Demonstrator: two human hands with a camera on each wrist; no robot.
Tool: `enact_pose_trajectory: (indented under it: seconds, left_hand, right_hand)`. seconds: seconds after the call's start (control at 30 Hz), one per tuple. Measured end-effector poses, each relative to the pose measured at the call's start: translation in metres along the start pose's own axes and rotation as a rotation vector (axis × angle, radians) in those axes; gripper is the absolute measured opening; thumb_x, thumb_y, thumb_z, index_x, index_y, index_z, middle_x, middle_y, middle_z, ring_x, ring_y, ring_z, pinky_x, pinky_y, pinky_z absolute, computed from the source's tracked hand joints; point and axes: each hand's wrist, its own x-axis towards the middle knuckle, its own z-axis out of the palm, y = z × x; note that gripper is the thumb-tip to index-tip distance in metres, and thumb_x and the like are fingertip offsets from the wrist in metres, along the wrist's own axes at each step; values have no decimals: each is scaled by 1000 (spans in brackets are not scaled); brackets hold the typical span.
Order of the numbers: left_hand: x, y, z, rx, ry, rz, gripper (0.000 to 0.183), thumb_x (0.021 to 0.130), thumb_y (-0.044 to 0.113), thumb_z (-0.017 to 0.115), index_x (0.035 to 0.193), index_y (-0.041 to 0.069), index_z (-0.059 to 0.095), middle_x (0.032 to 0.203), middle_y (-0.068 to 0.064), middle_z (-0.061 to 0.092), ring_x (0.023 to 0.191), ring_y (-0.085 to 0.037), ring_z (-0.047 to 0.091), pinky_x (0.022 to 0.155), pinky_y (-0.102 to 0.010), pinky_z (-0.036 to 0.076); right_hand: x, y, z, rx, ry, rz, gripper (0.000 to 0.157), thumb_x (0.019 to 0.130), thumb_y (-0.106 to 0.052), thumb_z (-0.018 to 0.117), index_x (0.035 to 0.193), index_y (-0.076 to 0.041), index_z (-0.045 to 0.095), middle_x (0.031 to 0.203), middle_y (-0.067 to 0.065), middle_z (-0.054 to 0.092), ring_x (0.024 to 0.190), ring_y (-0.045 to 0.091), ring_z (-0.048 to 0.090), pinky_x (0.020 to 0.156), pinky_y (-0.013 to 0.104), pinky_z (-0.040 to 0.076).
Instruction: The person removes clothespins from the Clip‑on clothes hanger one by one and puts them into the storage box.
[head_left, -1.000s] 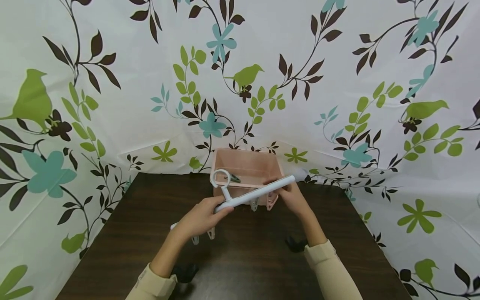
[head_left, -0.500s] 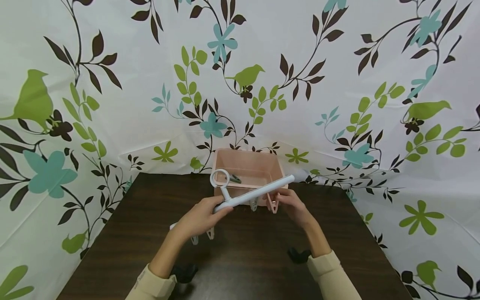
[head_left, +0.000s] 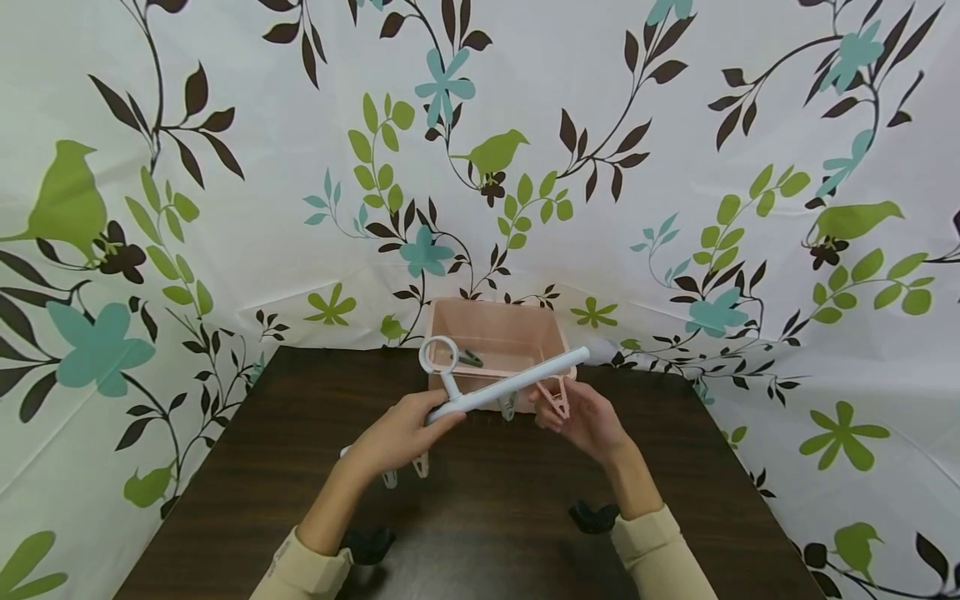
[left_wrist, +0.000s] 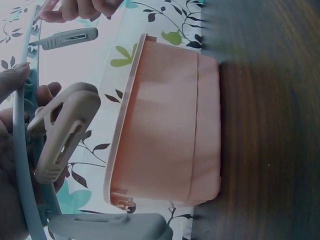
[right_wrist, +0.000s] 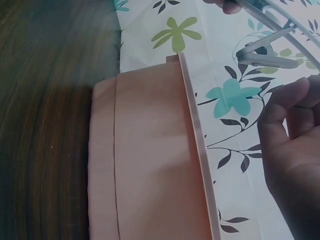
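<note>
My left hand (head_left: 405, 433) grips a light-blue clip hanger (head_left: 517, 385), thumb over its bar, with the round hook (head_left: 438, 354) standing up. My right hand (head_left: 592, 421) is near the hanger's right end, its fingers curled at a pink clothespin (head_left: 557, 400) that slants below the bar. From the hanger dangle a grey clothespin (left_wrist: 70, 37) and a beige clothespin (left_wrist: 65, 132), with another greyish clothespin (left_wrist: 110, 225) lower in the left wrist view. In the right wrist view, the right hand's fingertips (right_wrist: 292, 92) are partly cut off at the edge.
Behind the hanger, a pink plastic bin (head_left: 491, 312) stands at the table's back edge. Inside it lies a dark green-grey clothespin (head_left: 470, 358). The dark wood table (head_left: 480, 517) meets a patterned cloth (head_left: 300, 208) at the back and sides.
My right hand has come off the hanger's end and moved down to the pink clothespin, which has swung from near upright to a slant. The left hand and hanger stay nearly still.
</note>
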Motion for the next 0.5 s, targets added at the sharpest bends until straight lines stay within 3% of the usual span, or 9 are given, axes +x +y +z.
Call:
enact_pose_trajectory:
  seconds: [0.1,0.2,0.33,0.5]
  left_hand:
    - [0,0,0,-20,-2,-4,27,110,43,63,100,18,61,73,5,47,56,-6,42,56,-27,43]
    - [0,-1,0,-34,-11,-10,28,110,43,62,100,17,61,73,5,47,55,-6,42,54,-27,43]
    - [0,-1,1,-36,-20,-11,30,110,44,61,98,17,60,73,5,45,56,-6,40,55,-26,42]
    - [0,-1,1,-33,-9,-7,30,110,42,63,96,17,60,74,5,45,57,-6,41,55,-26,43]
  right_hand:
    - [-2,2,-2,-1,8,20,59,118,-22,13,116,-5,69,113,1,70,76,14,48,79,31,38]
    - [-3,4,-4,11,4,18,61,118,-22,11,111,-5,69,114,2,70,78,13,52,79,33,36]
    - [-2,6,-3,2,0,25,62,118,-22,10,122,-4,69,98,-2,66,75,13,50,79,32,36]
    - [-4,4,0,-69,34,21,53,121,-28,22,133,-4,68,81,-8,54,67,15,36,84,26,41]
